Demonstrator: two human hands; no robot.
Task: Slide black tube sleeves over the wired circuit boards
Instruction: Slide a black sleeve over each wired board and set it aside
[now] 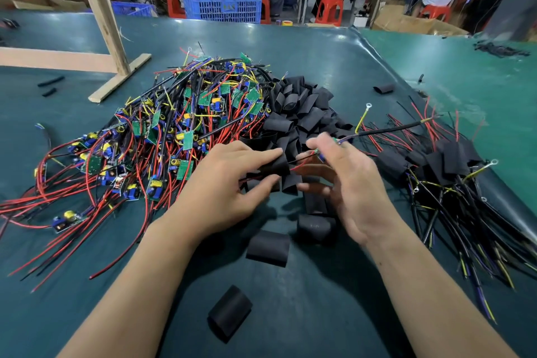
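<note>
Light: bright, even, overhead | Glare: soft sheen on bench (319, 46) | Shadows: faint under forearms | Blur: background people soft | Distortion: wide-angle bending at edges

Both bare forearms reach forward, converging at mid-frame. The left hand (229, 180) has its thumb and fingers curled in a pinching grip. The right hand (345, 180) is raised, palm leftward, with thumb and forefinger pinched.

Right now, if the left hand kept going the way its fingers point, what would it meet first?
The left hand already holds a black sleeve; straight on it would probably meet the right hand and its wired board.
</note>
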